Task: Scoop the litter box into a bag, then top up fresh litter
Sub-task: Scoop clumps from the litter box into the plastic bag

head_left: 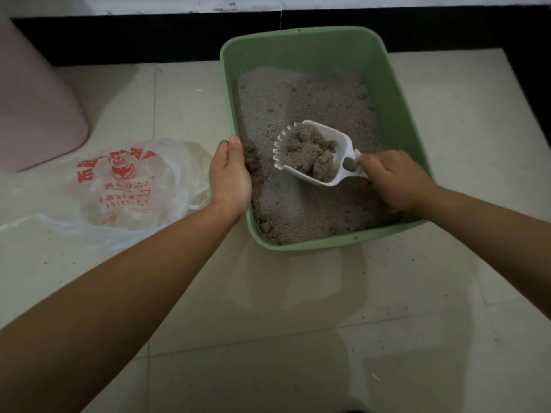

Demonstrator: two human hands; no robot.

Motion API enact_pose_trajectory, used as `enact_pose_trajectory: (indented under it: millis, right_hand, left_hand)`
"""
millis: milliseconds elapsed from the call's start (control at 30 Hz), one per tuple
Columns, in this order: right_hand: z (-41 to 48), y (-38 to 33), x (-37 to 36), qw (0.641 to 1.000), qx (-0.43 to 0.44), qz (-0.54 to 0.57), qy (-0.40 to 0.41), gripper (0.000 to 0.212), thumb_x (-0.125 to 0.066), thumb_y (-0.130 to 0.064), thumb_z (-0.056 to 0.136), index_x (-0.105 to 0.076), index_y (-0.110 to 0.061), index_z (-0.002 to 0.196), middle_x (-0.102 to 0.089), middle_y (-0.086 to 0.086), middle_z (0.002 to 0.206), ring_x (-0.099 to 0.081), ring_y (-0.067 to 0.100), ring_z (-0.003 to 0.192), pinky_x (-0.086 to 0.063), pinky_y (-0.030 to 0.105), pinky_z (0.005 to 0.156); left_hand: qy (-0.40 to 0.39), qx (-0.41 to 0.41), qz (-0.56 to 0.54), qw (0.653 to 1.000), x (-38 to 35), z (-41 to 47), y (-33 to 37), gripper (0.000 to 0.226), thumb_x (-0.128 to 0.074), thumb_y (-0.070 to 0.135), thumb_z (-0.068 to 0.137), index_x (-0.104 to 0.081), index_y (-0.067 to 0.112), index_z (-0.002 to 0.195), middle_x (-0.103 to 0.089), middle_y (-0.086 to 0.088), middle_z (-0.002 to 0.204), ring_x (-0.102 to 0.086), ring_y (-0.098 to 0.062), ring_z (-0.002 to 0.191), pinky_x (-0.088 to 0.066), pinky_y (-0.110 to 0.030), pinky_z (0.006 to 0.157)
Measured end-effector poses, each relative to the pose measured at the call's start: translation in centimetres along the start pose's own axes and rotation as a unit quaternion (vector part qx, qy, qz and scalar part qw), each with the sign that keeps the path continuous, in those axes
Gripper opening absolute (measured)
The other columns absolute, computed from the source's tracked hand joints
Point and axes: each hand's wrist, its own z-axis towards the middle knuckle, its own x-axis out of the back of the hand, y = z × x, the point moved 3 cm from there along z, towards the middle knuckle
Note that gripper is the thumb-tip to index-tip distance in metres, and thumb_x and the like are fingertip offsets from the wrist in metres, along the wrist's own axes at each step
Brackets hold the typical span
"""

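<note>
Fingers (376,166) of right hand (395,181): curled tightly round the handle of the scoop (316,135), which is gripped inside the litter box (401,120), near its right wall.
Scoop: white plastic, held just above the litter (313,90) in the middle of the litter box, with its toothed front edge turned toward the left wall.
Clumps (310,156): grey-brown lumps are carried in the scoop's bowl; one small dark lump is lodged at the base of the handle.
Thumb (235,149) of left hand (229,177): laid along the left rim of the litter box, which is gripped; the other fingers are hidden behind the hand.
Litter box: green, rectangular, set on the tiled floor (268,323).
Litter: grey granules are spread across the box bottom; darker clumped patches are seen along the left wall and at the near left corner.
Bag (140,186): translucent white plastic with red print, laid crumpled on the floor just left of the litter box.
Pink container (32,99): stood farther left of the litter box, beyond the bag.
Baseboard (149,37): black band, seen behind the far end of the litter box.
</note>
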Motion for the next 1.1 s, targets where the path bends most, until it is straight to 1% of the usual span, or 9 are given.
enact_pose_trajectory:
  millis: [267, 467, 567, 633, 733, 833, 900, 1000, 1100]
  right_hand:
    - [-1.1, -1.0, 0.9, 0.998, -0.046, -0.013, 0.04, 0.064, -0.022, -0.063, 0.076, -0.046, -0.006, 0.063, -0.048, 0.004, 0.057, -0.042, 0.019, 0.054, -0.031, 0.033, 0.053]
    - [-1.8, -2.2, 1.0, 0.994, -0.073, 0.007, 0.078, 0.076, -0.017, -0.066, 0.076, -0.056, -0.001, 0.069, -0.05, 0.002, 0.057, -0.045, 0.022, 0.055, -0.031, 0.033, 0.053]
    - [-2.1, -2.8, 1.1, 0.993, -0.078, 0.006, 0.091, 0.077, -0.018, -0.064, 0.078, -0.059, 0.001, 0.073, -0.052, 0.004, 0.059, -0.044, 0.021, 0.055, -0.03, 0.032, 0.053]
    - [-2.2, -3.2, 1.0, 0.993, -0.074, 0.0, 0.091, 0.08, -0.017, -0.067, 0.074, -0.059, 0.001, 0.073, -0.054, 0.007, 0.062, -0.043, 0.021, 0.054, -0.029, 0.031, 0.053]
    - [-2.0, -3.9, 1.0, 0.995, -0.065, 0.0, 0.078, 0.08, -0.02, -0.069, 0.072, -0.058, 0.002, 0.072, -0.055, 0.01, 0.062, -0.043, 0.022, 0.053, -0.029, 0.031, 0.054]
    - [-1.0, -4.6, 1.2, 0.994, -0.059, 0.034, 0.085, 0.085, -0.02, -0.069, 0.073, -0.062, 0.004, 0.076, -0.06, 0.016, 0.067, -0.044, 0.022, 0.055, -0.031, 0.031, 0.056]
    - [-0.5, -5.2, 1.4, 0.994, -0.052, 0.048, 0.086, 0.086, -0.02, -0.069, 0.073, -0.064, 0.005, 0.077, -0.063, 0.022, 0.072, -0.045, 0.022, 0.057, -0.031, 0.032, 0.057]
    - [0.1, -5.7, 1.8, 0.995, -0.035, 0.03, 0.086, 0.08, -0.025, -0.066, 0.081, -0.063, 0.005, 0.075, -0.065, 0.026, 0.075, -0.045, 0.023, 0.057, -0.031, 0.032, 0.057]
    - [-0.1, -5.6, 2.0, 0.993, -0.045, 0.044, 0.096, 0.08, -0.028, -0.065, 0.082, -0.065, 0.006, 0.075, -0.066, 0.027, 0.075, -0.048, 0.023, 0.056, -0.034, 0.031, 0.058]
  left_hand:
    - [-0.009, -0.008, 0.033, 0.999, 0.4, -0.3, 0.5, 0.038, -0.03, 0.029, 0.106, -0.034, 0.022, 0.069, -0.037, 0.007, 0.069, -0.034, -0.004, 0.062, -0.029, -0.012, 0.053]
    - [-0.037, 0.001, 0.054, 0.998, 1.0, -0.3, 0.9, 0.035, -0.027, 0.031, 0.105, -0.044, 0.013, 0.081, -0.043, 0.003, 0.075, -0.039, -0.008, 0.067, -0.032, -0.029, 0.066]
    - [-0.068, 0.013, 0.092, 0.993, 1.5, 0.0, 1.4, 0.036, -0.026, 0.032, 0.105, -0.049, 0.008, 0.094, -0.05, -0.007, 0.088, -0.047, -0.021, 0.082, -0.039, -0.035, 0.077]
    - [-0.101, 0.04, 0.105, 0.988, 1.8, 0.1, 1.9, 0.037, -0.025, 0.035, 0.104, -0.05, 0.008, 0.099, -0.053, -0.012, 0.095, -0.053, -0.027, 0.088, -0.048, -0.042, 0.082]
    - [-0.143, 0.114, 0.075, 0.98, 2.4, -0.2, 2.7, 0.03, -0.028, 0.029, 0.103, -0.05, 0.008, 0.102, -0.058, -0.018, 0.102, -0.058, -0.029, 0.082, -0.055, -0.043, 0.074]
    - [-0.167, 0.218, -0.007, 0.962, 3.3, -1.4, 3.4, 0.028, -0.029, 0.015, 0.1, -0.054, 0.011, 0.087, -0.06, -0.009, 0.077, -0.055, -0.021, 0.065, -0.053, -0.033, 0.065]
    - [-0.175, 0.267, -0.057, 0.946, 4.1, -2.1, 3.9, 0.031, -0.027, 0.016, 0.101, -0.052, 0.012, 0.084, -0.057, -0.007, 0.073, -0.052, -0.02, 0.066, -0.054, -0.035, 0.073]
    - [-0.191, 0.289, -0.09, 0.934, 4.8, -2.5, 4.6, 0.029, -0.024, 0.024, 0.104, -0.049, 0.011, 0.097, -0.056, -0.01, 0.082, -0.053, -0.024, 0.079, -0.05, -0.043, 0.094]
    - [-0.195, 0.298, -0.103, 0.929, 4.8, -2.8, 4.7, 0.03, -0.024, 0.027, 0.104, -0.049, 0.01, 0.098, -0.057, -0.011, 0.087, -0.054, -0.025, 0.083, -0.048, -0.043, 0.098]
